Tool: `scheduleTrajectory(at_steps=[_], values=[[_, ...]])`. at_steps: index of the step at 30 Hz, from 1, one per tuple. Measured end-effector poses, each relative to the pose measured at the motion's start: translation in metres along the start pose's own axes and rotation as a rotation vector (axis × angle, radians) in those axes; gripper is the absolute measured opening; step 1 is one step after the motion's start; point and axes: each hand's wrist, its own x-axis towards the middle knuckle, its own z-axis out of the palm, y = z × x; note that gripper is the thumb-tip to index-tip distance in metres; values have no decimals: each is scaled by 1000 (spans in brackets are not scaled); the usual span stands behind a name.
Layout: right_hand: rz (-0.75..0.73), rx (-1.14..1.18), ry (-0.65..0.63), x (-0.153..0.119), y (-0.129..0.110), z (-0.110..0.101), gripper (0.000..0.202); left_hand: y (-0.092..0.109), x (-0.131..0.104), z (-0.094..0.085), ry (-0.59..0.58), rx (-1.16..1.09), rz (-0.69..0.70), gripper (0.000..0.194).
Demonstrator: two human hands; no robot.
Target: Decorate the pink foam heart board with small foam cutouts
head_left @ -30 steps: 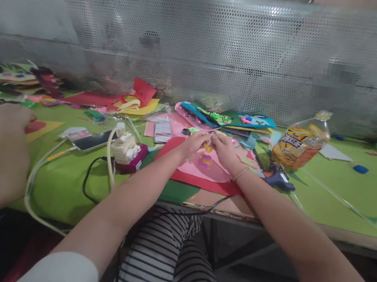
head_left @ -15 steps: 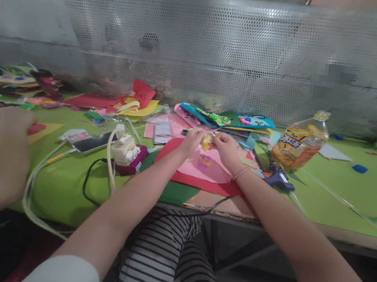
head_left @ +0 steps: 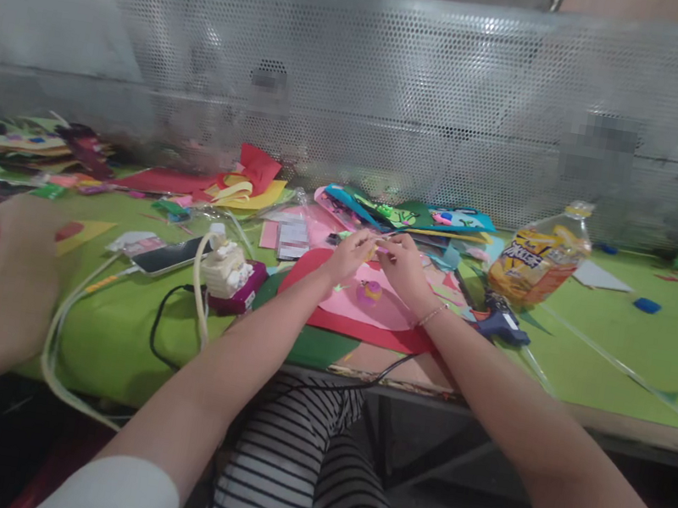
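My left hand (head_left: 351, 258) and my right hand (head_left: 406, 269) meet over the work, fingertips pinched together. Between them a bit of a small yellow piece (head_left: 372, 252) shows; the fingers cover most of it, and its kind cannot be made out. Right below lies a small purple and yellow ornament (head_left: 370, 292) on a pink sheet (head_left: 336, 309). That sheet rests on a larger red sheet (head_left: 303, 276) with rounded edges. To the right of my right wrist lies a dark blue glue gun (head_left: 503, 323).
A bottle of orange liquid (head_left: 538, 255) stands right. Left are a power adapter block (head_left: 226, 275) with cables and a phone (head_left: 171, 256). Decorated felt sheets (head_left: 406, 213) lie behind my hands. A co-worker's arm (head_left: 20, 272) works at far left. A perforated metal panel (head_left: 364, 95) borders the back.
My fingers have closed in around the yellow piece, which showed more openly before. At far left, the co-worker's hand has lifted some red material.
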Motion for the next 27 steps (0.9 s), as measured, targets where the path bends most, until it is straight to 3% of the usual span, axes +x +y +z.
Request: scheduleTrajectory(at_steps=[5, 10, 15, 20, 27], values=[[14, -31, -72, 0, 1, -2, 21, 7, -1, 0, -17, 7, 23, 21], [111, -24, -119, 1, 2, -7, 20, 1, -2, -3, -55, -71, -34, 6], [131, -49, -129, 2, 4, -11, 14, -7, -3, -6, -74, 49, 6, 41], [91, -78, -169, 0, 6, -10, 6, -9, -3, -4, -99, 134, -9, 50], [64, -86, -152, -1, 7, -6, 8, -9, 0, -7, -39, 164, -59, 32]])
